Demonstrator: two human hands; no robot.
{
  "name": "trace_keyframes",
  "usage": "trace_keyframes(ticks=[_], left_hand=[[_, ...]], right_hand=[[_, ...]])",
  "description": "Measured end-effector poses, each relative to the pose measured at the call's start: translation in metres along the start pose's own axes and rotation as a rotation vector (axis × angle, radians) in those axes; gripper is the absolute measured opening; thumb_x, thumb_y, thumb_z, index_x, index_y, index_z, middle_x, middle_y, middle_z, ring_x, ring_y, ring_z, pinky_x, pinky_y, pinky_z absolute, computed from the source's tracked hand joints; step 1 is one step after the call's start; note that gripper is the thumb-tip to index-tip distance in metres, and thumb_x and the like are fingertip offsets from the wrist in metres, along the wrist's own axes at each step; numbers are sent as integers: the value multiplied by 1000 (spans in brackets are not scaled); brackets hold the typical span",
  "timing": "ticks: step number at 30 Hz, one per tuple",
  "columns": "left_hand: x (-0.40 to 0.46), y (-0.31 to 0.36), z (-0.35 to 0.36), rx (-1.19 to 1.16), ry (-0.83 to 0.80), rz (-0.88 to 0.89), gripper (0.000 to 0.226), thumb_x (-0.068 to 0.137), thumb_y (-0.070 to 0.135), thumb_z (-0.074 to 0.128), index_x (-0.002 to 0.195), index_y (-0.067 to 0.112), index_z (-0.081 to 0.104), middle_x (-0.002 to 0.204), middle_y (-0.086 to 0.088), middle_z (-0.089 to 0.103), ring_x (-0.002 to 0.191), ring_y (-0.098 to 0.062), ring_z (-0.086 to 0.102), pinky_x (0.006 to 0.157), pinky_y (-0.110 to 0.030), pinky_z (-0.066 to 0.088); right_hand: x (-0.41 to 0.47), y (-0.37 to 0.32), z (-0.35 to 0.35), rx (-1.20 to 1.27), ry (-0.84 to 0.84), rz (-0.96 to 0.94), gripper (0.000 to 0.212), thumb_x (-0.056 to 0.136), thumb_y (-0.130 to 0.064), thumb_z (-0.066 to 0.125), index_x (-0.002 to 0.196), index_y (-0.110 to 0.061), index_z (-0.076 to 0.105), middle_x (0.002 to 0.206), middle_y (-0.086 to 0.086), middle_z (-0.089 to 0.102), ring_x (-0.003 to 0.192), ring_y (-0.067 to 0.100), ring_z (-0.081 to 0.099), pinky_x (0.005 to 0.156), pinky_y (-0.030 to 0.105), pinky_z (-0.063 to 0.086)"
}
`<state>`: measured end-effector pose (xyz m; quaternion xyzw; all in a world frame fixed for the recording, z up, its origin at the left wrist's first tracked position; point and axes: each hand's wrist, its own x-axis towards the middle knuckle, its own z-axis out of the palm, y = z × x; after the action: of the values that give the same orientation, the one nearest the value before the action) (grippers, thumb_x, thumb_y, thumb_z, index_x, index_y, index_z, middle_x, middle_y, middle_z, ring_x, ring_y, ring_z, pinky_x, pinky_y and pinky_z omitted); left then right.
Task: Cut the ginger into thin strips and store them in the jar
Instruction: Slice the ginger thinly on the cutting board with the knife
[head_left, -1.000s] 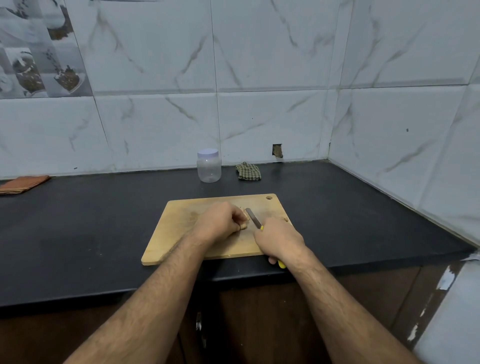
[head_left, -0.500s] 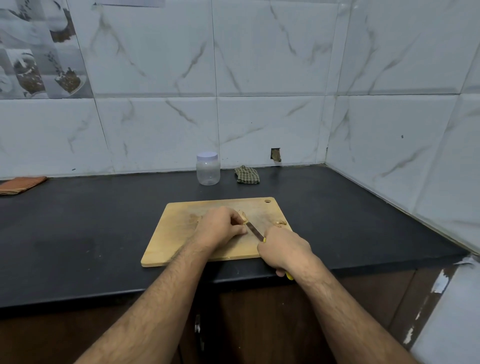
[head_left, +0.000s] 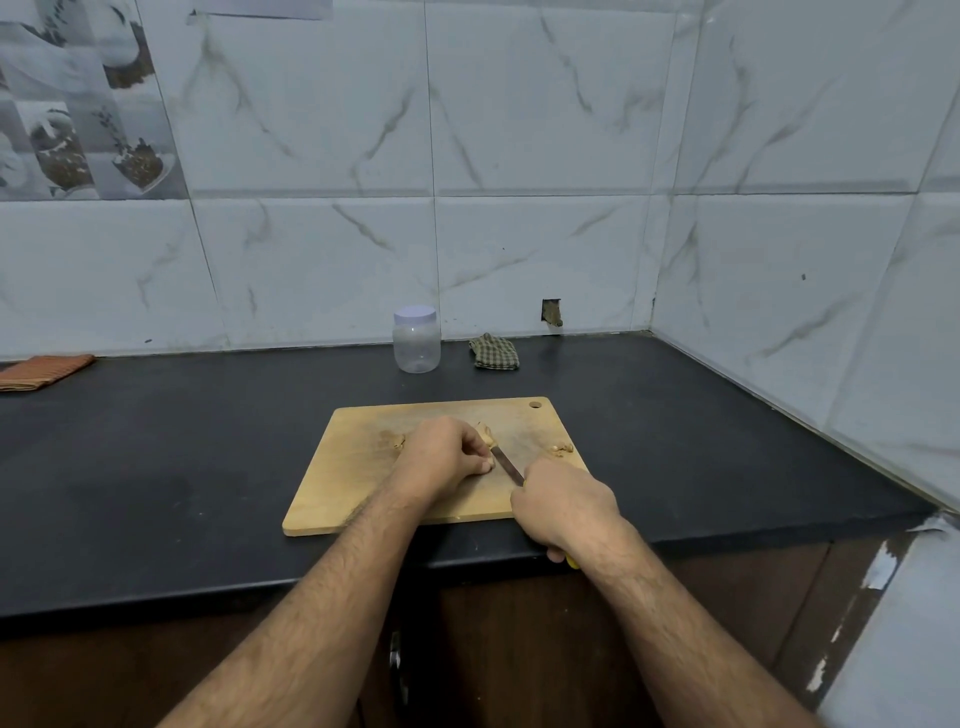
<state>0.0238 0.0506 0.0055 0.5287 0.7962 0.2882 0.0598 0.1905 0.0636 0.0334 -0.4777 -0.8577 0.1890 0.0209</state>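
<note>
left hand (head_left: 445, 457): curled, pinned the ginger (head_left: 486, 434) mid cutting board (head_left: 358, 483).
knife (head_left: 507, 463): blade against ginger, angled.
right hand (head_left: 563, 503): gripped the handle.
jar (head_left: 416, 339): lidded, well behind board.
tip: knuckles forward, fingertips tucked, short even strokes.

checked cloth (head_left: 494, 353), orange cloth (head_left: 44, 371) — black counter (head_left: 156, 467)

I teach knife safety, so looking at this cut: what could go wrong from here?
The left hand holds the ginger with fingertips right beside the knife blade; a slip could nick them. The cutting board sits near the counter edge and might shift under pressure.
</note>
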Motion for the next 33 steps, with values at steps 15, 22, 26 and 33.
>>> trace_keyframes(ticks=[15, 22, 26, 33], left_hand=[[8, 9, -10, -13, -78, -226, 21, 84, 27, 75, 66, 25, 66, 71, 9, 64, 72, -9, 57, 62, -25, 44], [9, -1, -10, -161, -72, -256, 5, 82, 20, 78, 78, 21, 76, 84, 5, 73, 77, -10, 61, 69, -24, 46], [8, -3, -13, -153, -98, -250, 4, 82, 17, 77, 82, 20, 79, 85, 6, 74, 79, -9, 61, 70, -23, 47], [3, -3, -1, -98, -5, -191, 7, 84, 18, 75, 79, 22, 77, 84, 8, 72, 79, -8, 61, 71, -24, 44]], right_hand=[[12, -8, 2, 87, -60, -19, 15, 89, -13, 42, 89, -14, 57, 71, 4, 73, 45, 16, 60, 61, 30, 53], [11, -13, 0, 94, -59, -35, 13, 91, -13, 41, 89, -14, 54, 70, 3, 69, 46, 15, 59, 52, 26, 48], [8, -17, -1, 97, -46, -34, 12, 95, -14, 42, 91, -14, 53, 71, 2, 66, 46, 13, 57, 48, 25, 46], [0, -22, -2, 59, -11, -13, 12, 96, -13, 43, 88, -15, 52, 75, 2, 63, 48, 14, 58, 45, 23, 40]])
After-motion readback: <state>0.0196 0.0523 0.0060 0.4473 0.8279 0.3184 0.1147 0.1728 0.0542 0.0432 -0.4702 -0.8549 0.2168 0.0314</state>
